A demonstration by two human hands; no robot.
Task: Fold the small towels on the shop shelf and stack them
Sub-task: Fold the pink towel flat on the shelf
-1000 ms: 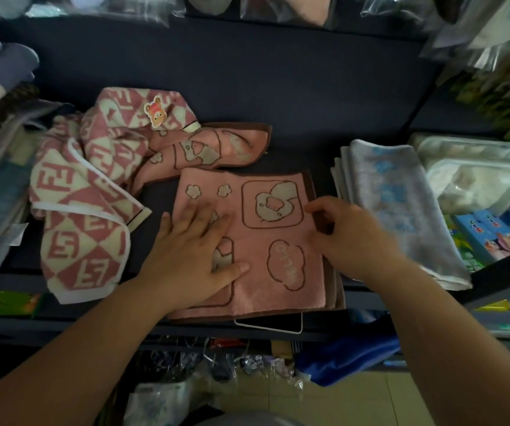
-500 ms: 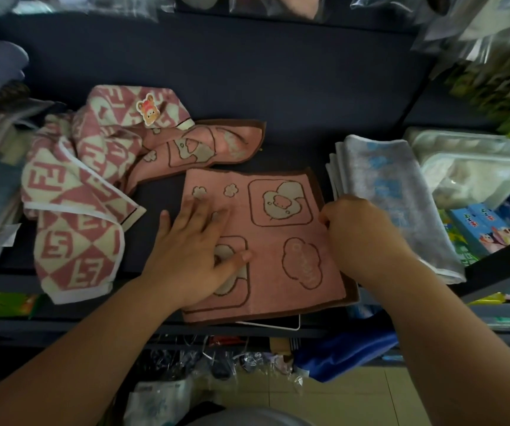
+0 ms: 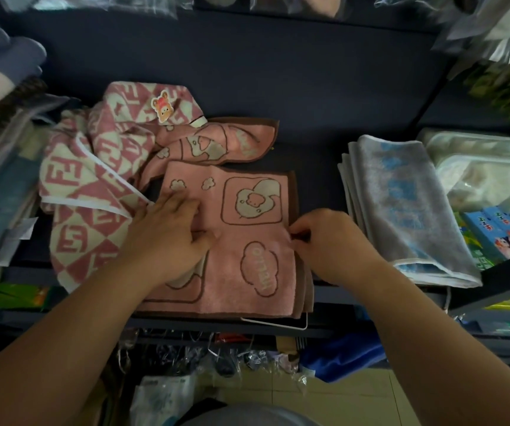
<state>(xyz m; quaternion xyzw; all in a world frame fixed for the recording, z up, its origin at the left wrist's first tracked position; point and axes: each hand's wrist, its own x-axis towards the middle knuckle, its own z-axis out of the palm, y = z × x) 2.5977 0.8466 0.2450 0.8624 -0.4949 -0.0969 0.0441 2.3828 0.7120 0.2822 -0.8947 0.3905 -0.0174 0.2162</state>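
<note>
Pinching the right edge of the pink towel (image 3: 253, 241) about halfway along, the fingers (image 3: 301, 233) of the right hand (image 3: 330, 241) are curled in, thumb and fingertips closed on the cloth. The left hand (image 3: 167, 232) lies flat on the towel's left half, its fingers straight and close together, pointing away from the person and pressing the cloth down, with the thumb tucked toward the middle.

The towel is folded into a rectangle and lies flat at the front of the dark shelf (image 3: 278, 72), its near edge at the front lip. On its top face are a framed cartoon figure, two small clouds and a bigger cloud with lettering. More brown-edged layers show beneath it along the right and near sides; how many, I cannot tell.

Just behind it, a second pink towel (image 3: 216, 142) of the same kind lies crumpled and unfolded, one end touching the folded one's far left corner. To the left, a checked towel (image 3: 87, 195) in pink and cream is heaped loosely, partly under the crumpled one, with a small bear tag (image 3: 163, 110) on its far part.

To the right, apart from the pink towel, grey towels (image 3: 401, 204) with blue marks lie folded in a stack. Beyond them are clear packs (image 3: 478, 167) and blue boxes (image 3: 493, 232).
</note>
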